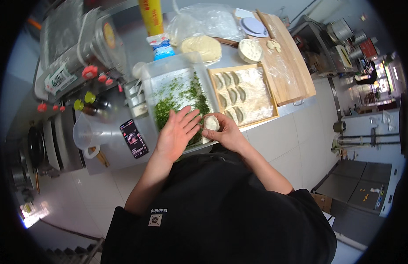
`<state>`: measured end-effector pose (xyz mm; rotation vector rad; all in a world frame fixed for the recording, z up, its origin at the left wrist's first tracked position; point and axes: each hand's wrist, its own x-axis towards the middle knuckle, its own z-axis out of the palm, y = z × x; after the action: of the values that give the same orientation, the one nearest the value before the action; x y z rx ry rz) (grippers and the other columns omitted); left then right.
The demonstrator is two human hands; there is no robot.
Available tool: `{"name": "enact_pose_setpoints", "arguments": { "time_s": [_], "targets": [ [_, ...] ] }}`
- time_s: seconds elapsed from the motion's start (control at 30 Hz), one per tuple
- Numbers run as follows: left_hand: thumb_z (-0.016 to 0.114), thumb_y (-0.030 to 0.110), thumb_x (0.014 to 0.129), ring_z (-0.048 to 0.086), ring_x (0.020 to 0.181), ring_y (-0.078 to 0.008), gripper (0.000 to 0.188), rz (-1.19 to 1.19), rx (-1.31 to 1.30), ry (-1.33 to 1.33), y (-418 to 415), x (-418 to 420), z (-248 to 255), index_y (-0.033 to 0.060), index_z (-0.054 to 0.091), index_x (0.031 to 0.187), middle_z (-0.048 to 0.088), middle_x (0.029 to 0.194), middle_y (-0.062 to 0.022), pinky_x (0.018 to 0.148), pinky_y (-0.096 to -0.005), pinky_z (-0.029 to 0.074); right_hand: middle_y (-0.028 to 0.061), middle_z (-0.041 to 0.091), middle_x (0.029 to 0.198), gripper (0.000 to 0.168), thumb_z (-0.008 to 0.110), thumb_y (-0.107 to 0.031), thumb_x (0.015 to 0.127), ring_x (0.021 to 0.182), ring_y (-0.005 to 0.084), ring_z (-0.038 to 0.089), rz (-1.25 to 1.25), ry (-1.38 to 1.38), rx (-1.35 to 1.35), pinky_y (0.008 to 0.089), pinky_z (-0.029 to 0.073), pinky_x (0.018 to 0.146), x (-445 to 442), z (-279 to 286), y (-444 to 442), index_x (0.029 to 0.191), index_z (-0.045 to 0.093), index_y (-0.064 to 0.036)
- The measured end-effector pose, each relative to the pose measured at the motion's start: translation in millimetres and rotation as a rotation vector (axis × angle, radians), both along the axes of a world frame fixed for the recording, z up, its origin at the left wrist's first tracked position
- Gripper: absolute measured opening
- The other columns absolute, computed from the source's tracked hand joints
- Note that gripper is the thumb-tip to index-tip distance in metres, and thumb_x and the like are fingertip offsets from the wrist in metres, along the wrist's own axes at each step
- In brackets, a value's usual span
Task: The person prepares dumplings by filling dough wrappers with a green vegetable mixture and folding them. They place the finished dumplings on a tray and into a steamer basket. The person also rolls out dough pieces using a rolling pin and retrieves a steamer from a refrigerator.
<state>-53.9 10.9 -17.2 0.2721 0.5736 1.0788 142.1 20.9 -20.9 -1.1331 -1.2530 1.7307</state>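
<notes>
My left hand (179, 132) is held palm up with its fingers spread and nothing in it, over the near part of a clear plastic tub (148, 82). Chopped green herbs (166, 110) lie in that tub. Between the fingers and thumb of my right hand (225, 132) is a pale piece of dough (211, 123), at the tub's near right corner. Whether it is folded or filled, I cannot tell. Right of the tub, a floured wooden tray (273, 102) holds several folded dumplings (233, 95) in rows. My right hand partly hides the tray's near left corner.
A phone (134, 138) and a clear measuring jug (85, 132) stand left of the tub. Behind are a large dough mass (201, 49), a bowl of flour (250, 50) and a white scale (254, 26). A wooden board (289, 76) with a rolling pin (264, 23) lies at right.
</notes>
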Motion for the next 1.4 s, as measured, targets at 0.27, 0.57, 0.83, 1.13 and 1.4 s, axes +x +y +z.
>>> {"name": "enact_pose_setpoints", "arguments": {
  "time_s": [0.27,0.57,0.83,1.13,1.4],
  "targets": [
    [0.04,0.034,0.102,0.05,0.121,-0.0311,0.051,0.043,-0.011,0.153,15.2,36.4,1.1,-0.001,0.037,0.14,0.048,0.135,-0.0227,0.106,-0.0451,0.037,0.0027,0.064,0.092,0.039,0.07,-0.022,0.088,0.076,0.0108,0.063,-0.153,0.067,-0.181,0.0252,0.055,0.057,97.1,10.6,55.9,0.118,0.055,-0.004],
    [0.05,0.027,0.099,0.051,0.12,-0.0334,0.046,0.22,-0.155,0.377,18.2,101.2,-1.4,-0.003,0.043,0.132,0.052,0.129,-0.0229,0.105,-0.0464,0.039,0.0153,0.067,0.08,0.039,0.069,-0.025,0.08,0.076,0.0284,0.067,-0.513,-0.927,0.305,0.0375,0.053,0.068,332.1,-76.6,176.1,0.109,0.06,-0.002],
    [0.053,0.024,0.097,0.056,0.115,-0.0297,0.039,0.292,-0.236,0.305,7.5,156.3,-7.9,0.001,0.049,0.128,0.058,0.124,-0.0182,0.101,-0.0464,0.044,0.016,0.069,0.091,0.028,0.064,-0.025,0.079,0.087,0.0324,0.066,-0.485,-1.397,0.218,0.0436,0.052,0.075,423.0,-93.9,310.0,0.099,0.062,-0.006],
    [0.052,0.022,0.098,0.06,0.111,-0.0266,0.034,0.309,-0.239,0.331,6.3,179.3,-1.1,0.0029,0.052,0.126,0.061,0.122,-0.0157,0.098,-0.0427,0.047,0.0163,0.065,0.104,0.026,0.064,-0.019,0.076,0.096,0.0333,0.063,-0.185,-1.398,0.359,0.0436,0.051,0.083,408.6,-112.3,360.3,0.099,0.066,-0.007],
    [0.049,0.018,0.099,0.061,0.108,-0.0268,0.03,0.305,-0.231,0.312,19.9,185.7,-1.7,0.0006,0.052,0.123,0.062,0.118,-0.0163,0.096,-0.0424,0.049,0.0129,0.063,0.102,0.03,0.066,-0.02,0.075,0.098,0.0317,0.061,0.087,-1.326,0.377,0.0422,0.051,0.082,388.0,-99.3,297.6,0.104,0.066,-0.013]
  ]
}}
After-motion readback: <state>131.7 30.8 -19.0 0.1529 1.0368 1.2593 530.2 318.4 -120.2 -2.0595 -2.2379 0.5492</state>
